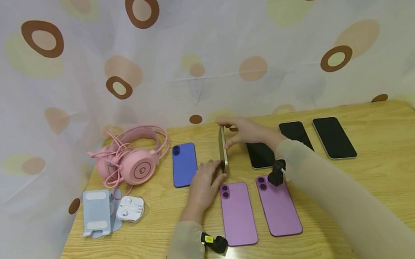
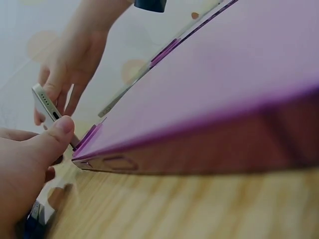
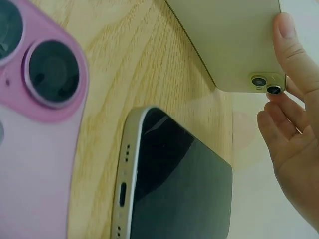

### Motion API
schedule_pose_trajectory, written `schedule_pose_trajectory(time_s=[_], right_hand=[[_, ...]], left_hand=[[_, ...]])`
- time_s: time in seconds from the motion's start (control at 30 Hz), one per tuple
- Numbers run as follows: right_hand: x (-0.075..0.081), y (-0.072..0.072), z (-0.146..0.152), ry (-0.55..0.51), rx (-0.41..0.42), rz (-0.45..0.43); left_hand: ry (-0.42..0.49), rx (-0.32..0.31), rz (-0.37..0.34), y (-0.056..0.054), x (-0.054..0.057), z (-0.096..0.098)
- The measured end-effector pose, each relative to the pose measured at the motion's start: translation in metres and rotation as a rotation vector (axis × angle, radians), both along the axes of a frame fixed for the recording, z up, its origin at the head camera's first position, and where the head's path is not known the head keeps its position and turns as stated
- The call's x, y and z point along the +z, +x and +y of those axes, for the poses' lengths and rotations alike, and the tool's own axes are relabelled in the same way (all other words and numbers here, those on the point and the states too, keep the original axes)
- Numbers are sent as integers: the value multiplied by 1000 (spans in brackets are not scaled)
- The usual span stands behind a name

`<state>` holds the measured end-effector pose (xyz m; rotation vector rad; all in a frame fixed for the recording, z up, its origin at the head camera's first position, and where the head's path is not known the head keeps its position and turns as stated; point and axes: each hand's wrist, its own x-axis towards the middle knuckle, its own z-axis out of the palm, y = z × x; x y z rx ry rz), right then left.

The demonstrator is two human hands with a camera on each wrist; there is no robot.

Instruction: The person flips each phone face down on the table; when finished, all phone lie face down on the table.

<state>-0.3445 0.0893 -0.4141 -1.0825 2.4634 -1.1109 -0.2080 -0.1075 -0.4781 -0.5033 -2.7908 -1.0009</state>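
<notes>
A round, G-like mark shows on the ear cup of the pink headphones [image 1: 133,163]; the yellow label [image 1: 209,239] at the left wrist is too small to read. The pale gold phone [image 3: 229,42] stands on edge on the table [image 1: 405,187], its upper end pinched between the right hand's [image 1: 249,132] thumb and fingers. The left hand [image 1: 202,185] touches its lower end; I cannot tell whether it grips. A blue phone [image 1: 184,166] lies left, a purple phone [image 1: 238,216] just nearer, and the right sleeve [image 1: 339,189] partly covers a dark-screened phone [image 1: 292,131].
</notes>
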Motion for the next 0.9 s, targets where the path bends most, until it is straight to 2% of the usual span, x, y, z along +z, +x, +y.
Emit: schedule_pose_trajectory(time_s=[0.07,0.17,0.3,0.43,0.5,0.6,0.77,0.83,0.9], right_hand=[[0,1,-2,8,-12,-4],[0,1,-6,22,-17,4],[-2,1,-12,18,-9,9],[-8,-1,-17,-17,9,-45],[-11,-2,-19,-29,9,-85],[-17,-4,-20,10,3,-116],[-24,-5,-22,98,-15,-74],[-24,-5,-23,118,-30,-64],[-23,-5,-24,157,-44,-42]], left_hand=[[32,1,14,0,0,0],[70,-21,82,-1,1,0],[71,-63,200,-2,3,-1],[72,-67,242,-2,3,-2],[80,-50,245,-2,2,-2],[100,-8,256,-1,1,-2],[131,53,296,-1,2,-2],[122,90,285,0,2,-2],[95,125,245,1,3,-2]])
